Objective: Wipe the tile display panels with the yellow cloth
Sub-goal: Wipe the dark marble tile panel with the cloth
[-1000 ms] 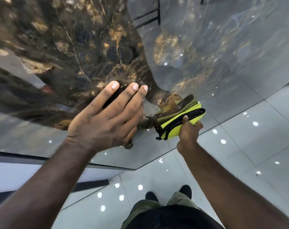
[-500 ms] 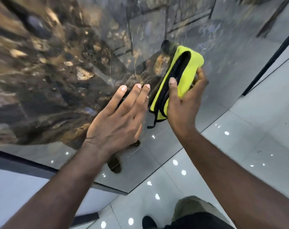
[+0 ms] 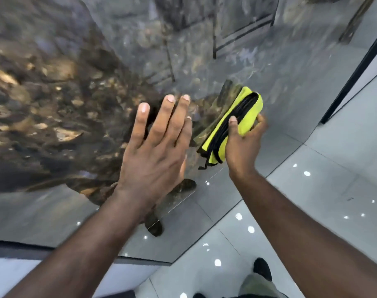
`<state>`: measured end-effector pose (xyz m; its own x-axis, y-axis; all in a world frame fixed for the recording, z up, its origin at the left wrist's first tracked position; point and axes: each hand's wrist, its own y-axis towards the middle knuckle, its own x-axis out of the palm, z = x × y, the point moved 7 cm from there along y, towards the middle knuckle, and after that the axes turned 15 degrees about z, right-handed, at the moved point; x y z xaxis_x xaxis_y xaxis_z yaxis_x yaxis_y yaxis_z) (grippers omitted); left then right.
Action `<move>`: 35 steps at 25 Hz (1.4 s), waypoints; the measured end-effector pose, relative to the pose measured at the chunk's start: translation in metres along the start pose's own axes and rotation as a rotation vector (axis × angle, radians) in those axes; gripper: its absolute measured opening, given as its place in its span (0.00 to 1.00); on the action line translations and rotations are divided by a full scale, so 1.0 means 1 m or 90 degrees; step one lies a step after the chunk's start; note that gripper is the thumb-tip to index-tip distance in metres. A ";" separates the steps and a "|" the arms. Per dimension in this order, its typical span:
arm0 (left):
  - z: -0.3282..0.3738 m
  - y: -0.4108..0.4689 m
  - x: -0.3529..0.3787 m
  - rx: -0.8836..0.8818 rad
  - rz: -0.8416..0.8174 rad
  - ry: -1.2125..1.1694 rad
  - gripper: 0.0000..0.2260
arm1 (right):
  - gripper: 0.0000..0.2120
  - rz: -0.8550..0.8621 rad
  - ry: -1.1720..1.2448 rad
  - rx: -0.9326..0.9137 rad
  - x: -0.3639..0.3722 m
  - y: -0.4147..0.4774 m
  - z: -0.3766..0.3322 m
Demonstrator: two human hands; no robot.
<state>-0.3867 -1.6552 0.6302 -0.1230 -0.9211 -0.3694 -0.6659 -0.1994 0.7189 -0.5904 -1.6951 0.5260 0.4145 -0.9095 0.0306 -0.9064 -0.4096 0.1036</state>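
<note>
A glossy dark marble tile panel (image 3: 75, 104) with gold veining fills the upper left of the view. My left hand (image 3: 155, 151) lies flat against it, fingers straight and pointing up. Just to its right, my right hand (image 3: 243, 143) grips a folded yellow cloth (image 3: 245, 117) with black edging and presses it to the panel. The thumb lies across the cloth's front and the fingers wrap behind it. The cloth's reflection shows in the shiny tile beside it.
A black vertical frame edge (image 3: 351, 78) bounds the panel on the right. Glossy grey floor tiles (image 3: 334, 190) with bright light reflections spread below and to the right. My shoes (image 3: 263, 269) stand at the bottom right. A pale ledge (image 3: 22, 269) runs at the lower left.
My right hand carried the cloth up from low on the panel, then down and to the right. My left hand stayed flat on the tile.
</note>
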 end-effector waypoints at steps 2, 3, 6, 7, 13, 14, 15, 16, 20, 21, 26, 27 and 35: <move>0.010 0.007 0.009 0.003 -0.003 0.005 0.27 | 0.32 -0.024 -0.007 0.000 -0.004 0.012 0.011; 0.014 0.011 0.014 0.005 -0.004 0.005 0.27 | 0.31 -0.038 -0.003 -0.025 -0.006 0.014 0.014; 0.029 0.017 0.031 0.029 -0.002 0.008 0.28 | 0.31 -0.037 0.002 0.059 -0.009 0.028 0.048; 0.035 0.018 0.036 0.054 0.001 0.014 0.29 | 0.31 -0.023 -0.010 0.152 -0.011 0.031 0.065; 0.054 0.010 0.048 0.184 0.034 0.070 0.32 | 0.31 -0.079 -0.075 0.246 -0.013 0.031 0.128; 0.054 0.010 0.047 0.189 0.037 0.071 0.32 | 0.31 -0.078 -0.081 0.335 -0.013 0.031 0.144; 0.055 0.011 0.048 0.196 0.032 0.069 0.32 | 0.31 -0.080 -0.102 0.411 -0.014 0.030 0.157; 0.056 0.011 0.049 0.202 0.027 0.067 0.32 | 0.31 -0.086 -0.120 0.422 -0.014 0.030 0.164; 0.059 0.010 0.050 0.213 0.015 0.087 0.31 | 0.29 -0.110 -0.128 0.365 -0.014 0.028 0.164; 0.059 0.010 0.050 0.214 0.015 0.092 0.31 | 0.29 -0.100 -0.112 0.435 -0.013 0.028 0.176; 0.060 0.011 0.052 0.204 0.018 0.080 0.31 | 0.26 -0.131 -0.138 0.505 -0.016 0.016 0.187; 0.059 0.010 0.052 0.201 0.018 0.086 0.31 | 0.27 -0.139 -0.140 0.511 -0.015 0.015 0.185; 0.062 0.008 0.054 0.207 0.005 0.096 0.29 | 0.28 -0.094 -0.139 0.566 -0.011 0.009 0.192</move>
<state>-0.4443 -1.6854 0.5792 -0.0354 -0.9659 -0.2563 -0.8674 -0.0976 0.4879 -0.6192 -1.7020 0.3358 0.5874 -0.8004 -0.1196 -0.6126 -0.3433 -0.7119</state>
